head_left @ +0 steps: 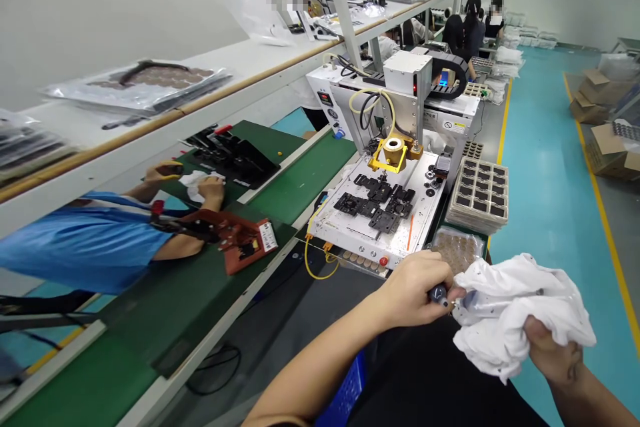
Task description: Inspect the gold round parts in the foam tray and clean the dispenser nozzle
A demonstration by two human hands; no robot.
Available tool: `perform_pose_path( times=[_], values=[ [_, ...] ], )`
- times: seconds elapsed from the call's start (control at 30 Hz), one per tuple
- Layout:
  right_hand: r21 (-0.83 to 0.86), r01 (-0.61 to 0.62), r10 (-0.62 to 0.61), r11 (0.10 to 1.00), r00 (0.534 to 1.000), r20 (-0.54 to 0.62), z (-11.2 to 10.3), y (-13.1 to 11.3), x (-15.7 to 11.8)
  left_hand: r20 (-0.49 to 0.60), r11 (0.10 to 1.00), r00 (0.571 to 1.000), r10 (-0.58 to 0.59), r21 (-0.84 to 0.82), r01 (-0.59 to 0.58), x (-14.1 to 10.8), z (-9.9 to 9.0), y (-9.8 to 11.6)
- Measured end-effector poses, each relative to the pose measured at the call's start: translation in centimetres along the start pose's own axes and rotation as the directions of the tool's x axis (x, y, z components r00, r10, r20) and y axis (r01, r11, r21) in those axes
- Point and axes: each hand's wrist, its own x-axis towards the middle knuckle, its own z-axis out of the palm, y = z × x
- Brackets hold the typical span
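My left hand [417, 288] is closed around a dark-handled tool [438, 293], whose thin metal end points toward a white cloth. That white cloth [525, 307] is bunched up in my right hand [553, 353], its fingers partly hidden under the folds. Something clear and shiny [477, 305] shows between the folds; what it is I cannot make out. Beyond my hands stands a white bench machine [363, 230] with black fixtures [377, 200] on its plate and a yellow-gold metal head [393, 155] above them.
Stacked trays [483, 193] of dark parts stand right of the machine, by a plastic-wrapped tray [457, 247]. A green conveyor [310, 180] runs at the left, with a red-brown fixture [247, 240]. Across it, a person in blue [85, 240] holds a cloth. Cartons [607, 147] lie far right.
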Motion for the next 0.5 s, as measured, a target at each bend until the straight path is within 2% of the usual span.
perform_pose_path(
  times=[0.07,0.17,0.23,0.33,0.4,0.5],
  values=[
    [0.007,-0.037,0.037,0.999,0.998,-0.058,-0.1,0.1,1.1,0.017,1.0,1.0,0.007,-0.007,-0.007,0.0,0.0,0.0],
    [0.125,-0.126,0.14,0.984,0.985,-0.102,-0.1,-1.5,2.9,0.037,0.999,0.999,0.03,-0.018,-0.03,0.2,0.0,0.0],
    [0.241,-0.173,0.2,0.955,0.976,-0.091,0.0,-3.3,4.0,0.045,0.999,0.998,0.045,-0.028,-0.044,0.3,0.0,0.0],
    [0.362,-0.167,0.199,0.917,0.979,-0.052,0.4,-4.8,4.7,0.058,0.998,0.997,0.046,-0.051,-0.044,0.5,0.0,0.1],
    [0.343,-0.133,0.175,0.93,0.98,-0.095,0.3,-4.2,4.3,0.058,0.997,0.997,0.042,-0.072,-0.037,0.6,-0.1,0.2],
    [0.158,-0.069,0.09,0.985,0.988,-0.127,-0.5,-1.2,2.7,0.037,0.995,0.999,0.038,-0.098,-0.035,0.5,-0.2,0.3]
  ],
)
